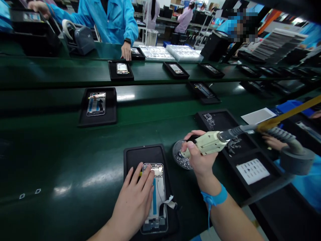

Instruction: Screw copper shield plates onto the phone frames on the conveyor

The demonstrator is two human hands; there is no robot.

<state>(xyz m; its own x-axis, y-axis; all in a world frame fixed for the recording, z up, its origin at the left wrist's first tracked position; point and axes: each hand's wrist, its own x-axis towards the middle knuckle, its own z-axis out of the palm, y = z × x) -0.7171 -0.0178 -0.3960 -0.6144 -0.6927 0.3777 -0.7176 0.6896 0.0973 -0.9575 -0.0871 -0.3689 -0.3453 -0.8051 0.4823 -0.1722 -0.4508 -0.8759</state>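
Observation:
My left hand (pixel 139 190) lies with its fingers stretched out over the upper left part of an opened phone (pixel 159 197). The phone sits in a black tray (pixel 144 154), its circuit board and a blue strip showing and a loose flex cable (pixel 170 202) sticking out at its right side. My right hand (pixel 202 160) is wrapped round a cream electric screwdriver (pixel 212 143), which hangs by a grey cord. The screwdriver's tip points down at a round perforated screw plate (pixel 179 155); my fingers hide whether it touches. A blue wrist strap (pixel 215 195) circles my right wrist.
A black compartment tray (pixel 220 118) with loose small parts and a white card (pixel 252 170) stands at right. More phones in trays (pixel 97 105) lie on the green bench and conveyor. A co-worker's hand (pixel 126 51) reaches across; another co-worker's hand (pixel 274 143) is at right.

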